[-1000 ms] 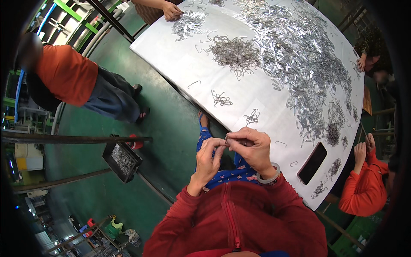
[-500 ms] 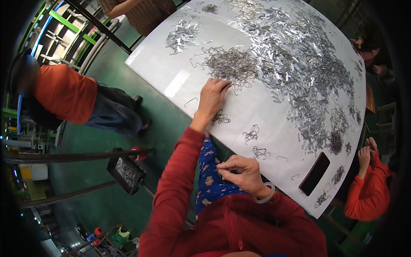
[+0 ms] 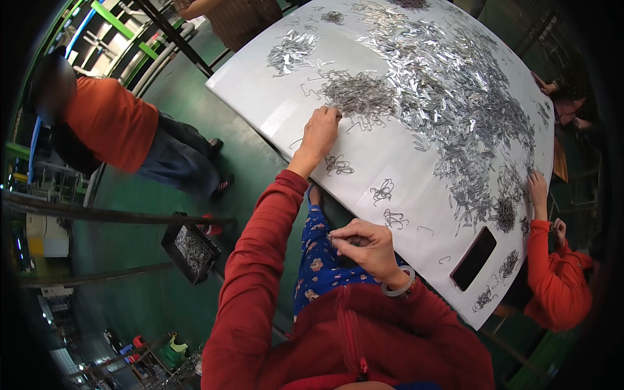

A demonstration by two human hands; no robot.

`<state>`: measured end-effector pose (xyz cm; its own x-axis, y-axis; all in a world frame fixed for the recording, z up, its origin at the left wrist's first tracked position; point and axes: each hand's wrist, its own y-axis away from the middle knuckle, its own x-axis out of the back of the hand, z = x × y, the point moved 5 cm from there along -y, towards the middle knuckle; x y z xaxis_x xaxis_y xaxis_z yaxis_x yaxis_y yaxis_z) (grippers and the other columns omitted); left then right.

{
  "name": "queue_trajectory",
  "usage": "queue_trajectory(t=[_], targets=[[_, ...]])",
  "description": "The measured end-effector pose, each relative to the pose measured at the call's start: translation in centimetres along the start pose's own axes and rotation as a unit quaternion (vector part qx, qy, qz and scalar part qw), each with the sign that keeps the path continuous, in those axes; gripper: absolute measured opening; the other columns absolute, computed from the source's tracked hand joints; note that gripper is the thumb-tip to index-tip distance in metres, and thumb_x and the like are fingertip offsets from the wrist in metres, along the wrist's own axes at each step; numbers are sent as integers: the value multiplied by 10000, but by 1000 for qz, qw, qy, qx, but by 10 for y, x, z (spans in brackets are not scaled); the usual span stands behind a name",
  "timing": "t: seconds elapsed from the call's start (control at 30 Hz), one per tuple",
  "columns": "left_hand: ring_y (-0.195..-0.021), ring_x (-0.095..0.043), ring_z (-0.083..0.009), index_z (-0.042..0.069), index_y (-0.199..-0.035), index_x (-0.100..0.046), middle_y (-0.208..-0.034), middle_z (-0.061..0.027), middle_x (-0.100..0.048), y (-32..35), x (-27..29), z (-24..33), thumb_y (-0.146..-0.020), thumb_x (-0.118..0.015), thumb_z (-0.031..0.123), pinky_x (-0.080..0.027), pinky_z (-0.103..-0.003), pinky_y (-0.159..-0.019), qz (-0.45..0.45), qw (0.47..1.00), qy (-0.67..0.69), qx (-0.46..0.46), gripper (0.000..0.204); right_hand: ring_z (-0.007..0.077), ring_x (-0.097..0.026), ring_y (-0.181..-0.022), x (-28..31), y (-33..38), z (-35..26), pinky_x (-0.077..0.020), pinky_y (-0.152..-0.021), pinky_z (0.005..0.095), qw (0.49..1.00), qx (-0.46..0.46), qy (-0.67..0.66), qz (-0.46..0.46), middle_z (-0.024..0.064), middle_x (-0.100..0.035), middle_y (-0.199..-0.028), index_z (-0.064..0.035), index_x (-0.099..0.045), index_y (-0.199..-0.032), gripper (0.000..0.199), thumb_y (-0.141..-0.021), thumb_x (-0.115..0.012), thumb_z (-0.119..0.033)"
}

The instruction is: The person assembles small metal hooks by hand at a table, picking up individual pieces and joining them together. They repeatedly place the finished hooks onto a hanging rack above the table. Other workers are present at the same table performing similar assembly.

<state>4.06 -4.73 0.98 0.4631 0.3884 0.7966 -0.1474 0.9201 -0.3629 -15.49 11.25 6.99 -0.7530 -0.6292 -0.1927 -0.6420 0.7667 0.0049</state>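
Observation:
My left hand (image 3: 318, 134) reaches over the white table (image 3: 273, 117), its thumb and fingertips pinched together at the near edge of a tangled heap of dark bent wire hooks (image 3: 357, 94). What sits between those fingertips is too small to make out. Close to my body, off the table's edge, my right hand (image 3: 369, 250) is closed in a pinch. Some tiny greyish bit shows at its fingertips, its kind unclear. Small clusters of wire hooks (image 3: 338, 165) lie on the table between my hands. A large spread of flat silvery metal pieces (image 3: 448, 97) covers the table's middle.
A dark phone (image 3: 474, 259) lies near the right corner. At the right, a person in orange-red (image 3: 558, 279) reaches to the table. Another person in an orange top (image 3: 117, 123) stands at the left. A black bin of metal pieces (image 3: 192, 250) is below.
My left hand has drawn slightly back and left along the hook heap. My right hand stays pinched near my lap. The person at the right has stretched a hand onto the table.

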Motion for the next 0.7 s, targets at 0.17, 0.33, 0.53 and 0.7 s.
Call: queue_trajectory(t=[0.17, 0.33, 0.53, 0.7], targets=[[-806, -658, -243, -3, -947, -687, -883, -146, -688, 46, 48, 15, -891, -636, 111, -522, -347, -732, 33, 970, 211, 113, 137, 92, -639, -730, 0, 6, 1, -519, -645, 190, 999, -20, -36, 23, 50, -634, -850, 59, -700, -975, 150, -837, -652, 91], [-610, -617, -128, -21, -948, -685, -752, -79, -690, 133, 110, 67, -859, -687, 58, -507, -270, -614, 75, 936, 317, 131, 119, 123, -660, -745, -1, 9, 1, -536, -662, 209, 999, -16, -16, 47, 91, -669, -889, 66, -694, -992, 161, -840, -652, 99], [-803, -635, -158, -4, -913, -679, -899, -85, -674, 189, 139, 113, -818, -706, -5, -510, -276, -617, 97, 941, 321, 45, 98, 125, -668, -794, 3, 9, -1, -557, -706, 219, 996, -11, -33, 78, 82, -676, -932, 65, -683, -1027, 174, -857, -651, 78], [-833, -626, -179, 4, -917, -674, -1014, -105, -637, 193, 131, 124, -831, -695, -5, -519, -267, -600, 102, 944, 305, 66, 90, 116, -674, -848, 3, 13, -8, -562, -712, 210, 997, 12, 1, 78, 67, -662, -937, 53, -685, -1030, 172, -863, -646, 58]])
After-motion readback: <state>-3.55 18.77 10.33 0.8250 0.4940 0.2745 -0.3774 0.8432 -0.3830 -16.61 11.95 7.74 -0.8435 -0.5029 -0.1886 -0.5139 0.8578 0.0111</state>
